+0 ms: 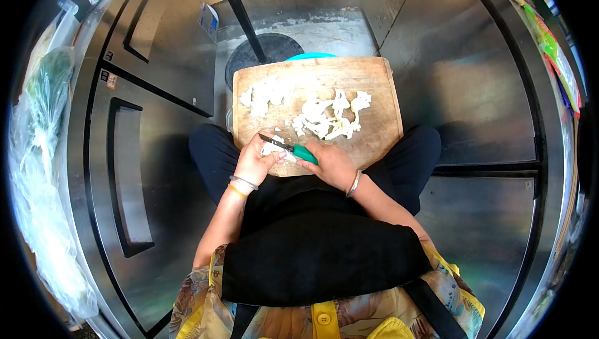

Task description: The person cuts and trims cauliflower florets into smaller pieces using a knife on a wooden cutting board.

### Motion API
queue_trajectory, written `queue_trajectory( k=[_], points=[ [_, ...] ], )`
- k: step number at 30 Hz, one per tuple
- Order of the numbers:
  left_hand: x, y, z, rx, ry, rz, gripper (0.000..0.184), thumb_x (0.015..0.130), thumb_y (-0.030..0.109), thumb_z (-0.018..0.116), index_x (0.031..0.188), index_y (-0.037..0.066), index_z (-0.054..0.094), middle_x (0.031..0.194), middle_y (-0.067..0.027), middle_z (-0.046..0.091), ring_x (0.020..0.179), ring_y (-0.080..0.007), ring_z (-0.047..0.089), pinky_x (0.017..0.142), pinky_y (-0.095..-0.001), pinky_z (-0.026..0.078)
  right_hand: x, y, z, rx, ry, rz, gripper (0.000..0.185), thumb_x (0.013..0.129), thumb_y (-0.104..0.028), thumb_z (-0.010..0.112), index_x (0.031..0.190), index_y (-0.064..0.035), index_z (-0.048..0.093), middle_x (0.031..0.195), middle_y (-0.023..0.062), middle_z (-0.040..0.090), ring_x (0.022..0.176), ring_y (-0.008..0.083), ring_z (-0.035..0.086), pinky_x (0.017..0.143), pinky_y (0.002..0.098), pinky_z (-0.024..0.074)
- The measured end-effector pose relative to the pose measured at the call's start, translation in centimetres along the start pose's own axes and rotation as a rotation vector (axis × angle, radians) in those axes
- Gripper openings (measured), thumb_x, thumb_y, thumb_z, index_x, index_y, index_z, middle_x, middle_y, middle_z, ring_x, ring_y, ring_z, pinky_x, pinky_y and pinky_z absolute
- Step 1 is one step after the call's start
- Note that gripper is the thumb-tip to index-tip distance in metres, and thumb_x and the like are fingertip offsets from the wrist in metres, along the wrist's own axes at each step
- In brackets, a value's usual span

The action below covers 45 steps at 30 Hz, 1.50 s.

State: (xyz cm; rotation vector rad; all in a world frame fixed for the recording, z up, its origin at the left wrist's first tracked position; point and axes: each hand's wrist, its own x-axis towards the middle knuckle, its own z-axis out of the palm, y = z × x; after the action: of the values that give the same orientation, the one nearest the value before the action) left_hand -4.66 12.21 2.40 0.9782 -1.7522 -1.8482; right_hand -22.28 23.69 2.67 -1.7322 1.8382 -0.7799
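My right hand (331, 163) is closed round the green handle of a small knife (304, 154), its dark blade pointing left. Against that blade, my left hand (254, 161) grips a white cauliflower piece (272, 147). Both hands are over the near left part of a wooden cutting board (374, 114). Small cauliflower bits (268, 94) lie at the board's far left. Larger branching cauliflower pieces (321, 116) are spread across its middle and right, and a few crumbs lie just beyond my hands.
Steel cabinets stand close on the left (168, 133) and right (474, 77). A black pole (240, 14) rises from a round dark base behind the board, beside a blue rim (312, 56). Plastic bags (47, 133) hang at far left.
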Motion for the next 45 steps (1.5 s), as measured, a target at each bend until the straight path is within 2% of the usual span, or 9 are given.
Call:
queue_trajectory(
  k=[10,18,24,26,28,29,32,41,45],
  points=[
    [-1.1,1.8,-1.0,-0.27,-0.233,-0.101,0.022,0.084,-0.001,0.06,0.103,0.0,0.049,0.094,-0.0112,0.063,0.081,-0.0151,0.062,0.072,-0.0269,0.053,-1.0,4.5,-0.2,0.012,0.004,0.04,0.025,0.084,-0.03,0.06,0.095,-0.0072,0.057,0.076,0.018,0.061,0.072,0.0367,0.059,0.063,0.0441,0.0464],
    [3.9,-0.9,-1.7,-0.305,0.148,-0.065,0.022,0.086,0.001,0.059,0.106,0.003,0.051,0.093,-0.0064,0.061,0.079,-0.0133,0.06,0.068,-0.0244,0.051,-3.5,6.1,3.9,0.334,-0.039,0.171,0.027,0.079,-0.025,0.067,0.094,-0.0055,0.057,0.077,0.0187,0.059,0.074,0.0356,0.059,0.066,0.04,0.0464],
    [11.7,-2.3,-2.2,0.118,0.277,0.098,0.023,0.084,0.0,0.058,0.105,0.007,0.052,0.09,-0.0043,0.058,0.076,-0.0104,0.056,0.066,-0.0234,0.048,-3.7,7.0,4.3,0.372,0.015,0.143,0.025,0.078,-0.022,0.066,0.092,-0.0039,0.056,0.076,0.0192,0.058,0.072,0.0362,0.058,0.066,0.0399,0.0458],
    [12.5,-2.3,-0.9,0.25,0.312,0.307,0.025,0.078,-0.002,0.061,0.101,0.007,0.055,0.091,-0.0062,0.058,0.078,-0.017,0.057,0.073,-0.0288,0.047,-3.7,7.2,4.0,0.403,0.022,0.234,0.026,0.078,-0.022,0.066,0.093,-0.0038,0.055,0.076,0.0196,0.058,0.072,0.0364,0.058,0.066,0.0404,0.0456],
    [12.8,-2.3,-0.3,0.882,0.306,0.588,0.029,0.07,-0.003,0.062,0.097,0.008,0.058,0.093,-0.0085,0.057,0.086,-0.026,0.055,0.082,-0.035,0.044,-3.7,7.7,4.0,0.423,0.041,0.224,0.026,0.078,-0.023,0.066,0.091,-0.0035,0.055,0.075,0.0199,0.058,0.072,0.0364,0.058,0.066,0.0405,0.0455],
    [12.3,-2.4,-0.1,0.984,0.286,0.557,0.041,0.064,-0.003,0.064,0.103,0.009,0.058,0.096,-0.0115,0.055,0.092,-0.0329,0.05,0.084,-0.0394,0.041,-3.8,8.2,4.5,0.428,0.038,0.232,0.026,0.078,-0.023,0.066,0.089,-0.0033,0.054,0.076,0.0203,0.058,0.072,0.0366,0.058,0.066,0.0405,0.0454],
    [11.2,-2.4,0.7,1.143,0.364,0.527,0.041,0.064,0.0,0.067,0.103,0.01,0.058,0.104,-0.0085,0.052,0.1,-0.0299,0.047,0.088,-0.0378,0.038,-3.7,8.4,4.7,0.426,0.013,0.235,0.026,0.079,-0.024,0.065,0.085,-0.0029,0.052,0.078,0.0213,0.058,0.074,0.038,0.057,0.068,0.0419,0.0453],
    [8.6,-2.3,1.3,1.166,0.498,0.453,0.08,0.061,0.022,0.08,0.13,0.012,0.042,0.133,-0.0156,0.036,0.126,-0.0361,0.03,0.103,-0.0439,0.026,-3.4,7.5,3.6,0.243,-0.082,0.158,0.024,0.08,-0.025,0.064,0.087,-0.0039,0.053,0.079,0.0204,0.058,0.077,0.0388,0.057,0.07,0.0441,0.045],
    [10.1,-5.0,-0.3,1.037,0.589,0.24,0.101,0.059,0.034,0.082,0.14,0.011,0.026,0.142,-0.0208,0.022,0.132,-0.0388,0.019,0.109,-0.046,0.018,-3.3,7.7,3.9,0.244,-0.078,0.151,0.024,0.081,-0.025,0.064,0.087,-0.0038,0.053,0.079,0.0209,0.059,0.077,0.0389,0.058,0.069,0.0441,0.0451]
  ],
)
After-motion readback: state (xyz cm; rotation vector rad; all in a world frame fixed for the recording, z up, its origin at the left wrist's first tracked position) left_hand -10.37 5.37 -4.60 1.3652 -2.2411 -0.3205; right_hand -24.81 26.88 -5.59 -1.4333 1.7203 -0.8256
